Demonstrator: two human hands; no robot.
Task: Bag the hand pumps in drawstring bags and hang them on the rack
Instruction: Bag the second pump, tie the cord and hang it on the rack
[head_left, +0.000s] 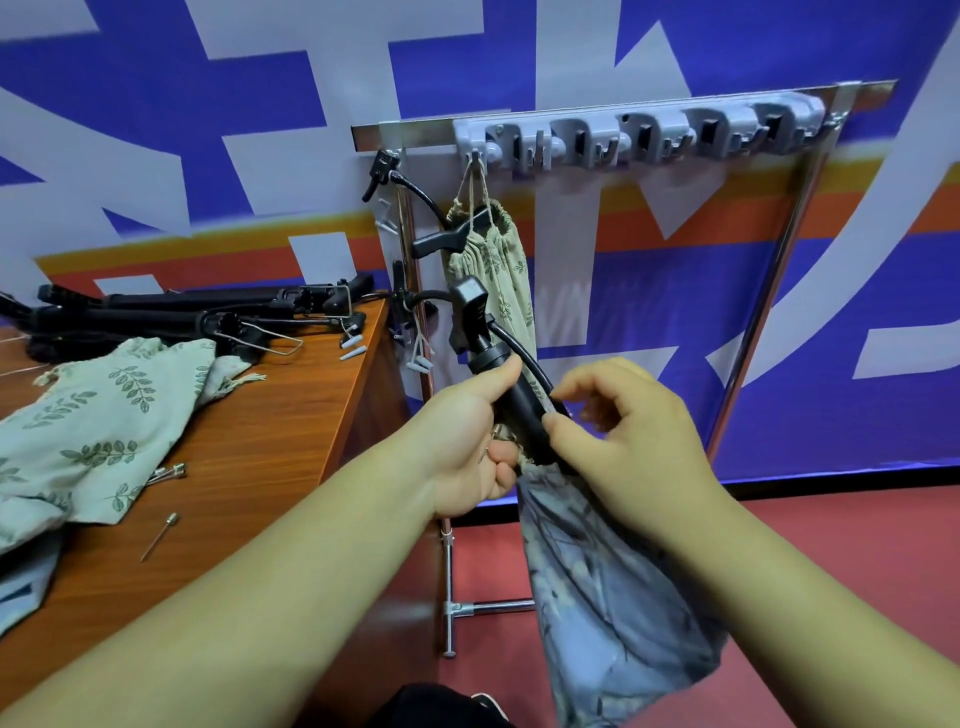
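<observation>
Left hand (467, 441) gripped the hand pump (514, 400) and the drawstring bag (613, 597) mouth at centre; right hand (623, 436) pinched the hose (524, 358). With the handle protruding toward 12 o'clock, the bag might slip off before reaching the rack (639, 137) at 1 o'clock.

Hooks: the hung bag (493, 270) takes the leftmost on the rack (639, 136); those to its right are free.
Left: the table (291, 415) edge and piled pumps (171, 314) crowd the rack post.
Front: the held pump (519, 402) crosses below the hung bag.
</observation>
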